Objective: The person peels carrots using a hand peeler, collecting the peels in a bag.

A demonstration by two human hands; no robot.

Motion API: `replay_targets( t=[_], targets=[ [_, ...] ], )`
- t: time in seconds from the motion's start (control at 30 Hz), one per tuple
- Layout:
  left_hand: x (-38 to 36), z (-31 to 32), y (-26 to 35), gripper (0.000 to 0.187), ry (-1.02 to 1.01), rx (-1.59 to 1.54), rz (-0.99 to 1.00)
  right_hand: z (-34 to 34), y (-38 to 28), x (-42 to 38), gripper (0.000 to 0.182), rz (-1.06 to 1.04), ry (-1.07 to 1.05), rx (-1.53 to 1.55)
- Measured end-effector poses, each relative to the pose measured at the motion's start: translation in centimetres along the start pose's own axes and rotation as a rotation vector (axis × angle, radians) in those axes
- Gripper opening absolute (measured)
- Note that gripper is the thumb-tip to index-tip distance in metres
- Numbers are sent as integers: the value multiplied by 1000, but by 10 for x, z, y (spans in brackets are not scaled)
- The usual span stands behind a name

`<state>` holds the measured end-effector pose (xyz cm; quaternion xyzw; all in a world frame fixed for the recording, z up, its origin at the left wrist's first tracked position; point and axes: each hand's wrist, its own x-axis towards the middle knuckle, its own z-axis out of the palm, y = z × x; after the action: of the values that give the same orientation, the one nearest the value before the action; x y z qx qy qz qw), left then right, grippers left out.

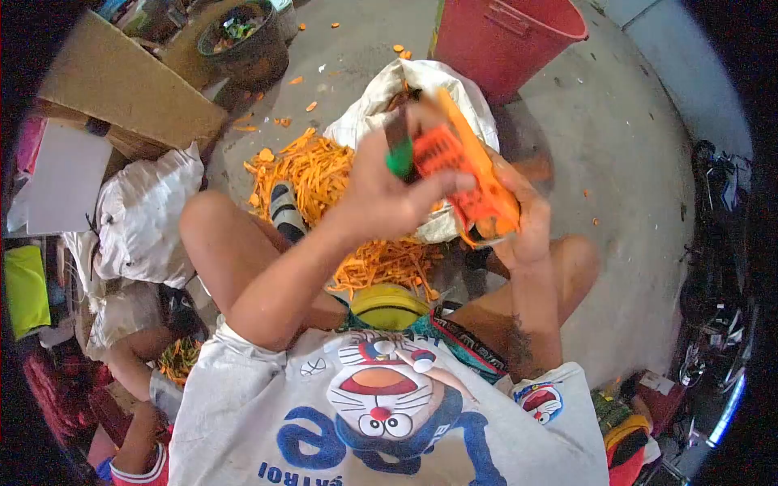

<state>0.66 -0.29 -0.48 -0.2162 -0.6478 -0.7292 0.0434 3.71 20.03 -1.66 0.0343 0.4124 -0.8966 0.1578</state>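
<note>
carrot, long and orange (478, 174), sits upper centre of the frame, slanting from upper left down to lower right, its lower end in the right hand (523, 223) which is wrapped around it from below. left hand (389, 190) is just left of it, fingers closed on a green-handled peeler with an orange blade frame (425, 150), frame pressed against the carrot's side. one carrot in hand, one peeler, two hands. carrot surface is bright orange, blurred, so can't tell how much is peeled.

below the hands one heap of orange carrot shavings (324, 174) spreads on the grey concrete floor (616, 162), more strips nearer the knees. one open white sack (421, 89) lies right behind the hands, one red plastic bucket (502, 36) at top centre-right, one dark round tub (247, 44) upper left, one brown cardboard sheet (121, 81) upper left. a second white bag (142, 215) sits mid left.
</note>
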Motion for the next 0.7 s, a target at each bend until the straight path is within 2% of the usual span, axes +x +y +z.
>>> replay_targets(
  t=[0.13,0.17,0.2,0.23,0.3,0.33,0.43,0.47,0.5,0.53,0.6,0.67,0.7],
  targets=[
    [44,-56,-27,28,274,21,-61,17,-3,-10,54,68,-25,1],
    [51,-75,-47,26,411,171,12,21,-4,-7,55,87,-7,-6],
    [50,-78,-52,25,474,143,-17,0,-1,-3,54,116,-129,121],
    [52,-79,-54,24,536,111,-46,1,0,-2,54,107,-132,120],
    [39,-45,-33,28,482,28,2,3,0,0,54,23,122,40],
    [24,-24,-19,31,365,-61,-58,5,1,1,54,19,129,38],
    [-6,5,-2,38,-8,47,70,13,-2,-2,55,-26,163,-39],
    [0,0,-10,36,47,-71,-25,16,-4,-8,55,-11,109,-66],
    [15,-15,-19,29,192,-9,34,19,-6,-13,55,7,48,-94],
    [29,-33,-12,23,280,5,-1,21,-7,-14,56,20,-20,-120],
    [50,-79,-33,21,491,189,-30,23,-4,-15,56,50,-12,-85],
    [50,-85,-34,21,522,173,-36,16,-1,-10,56,60,0,-49],
    [51,-85,-35,21,555,147,-54,2,1,-6,54,75,-40,73]
  ],
)
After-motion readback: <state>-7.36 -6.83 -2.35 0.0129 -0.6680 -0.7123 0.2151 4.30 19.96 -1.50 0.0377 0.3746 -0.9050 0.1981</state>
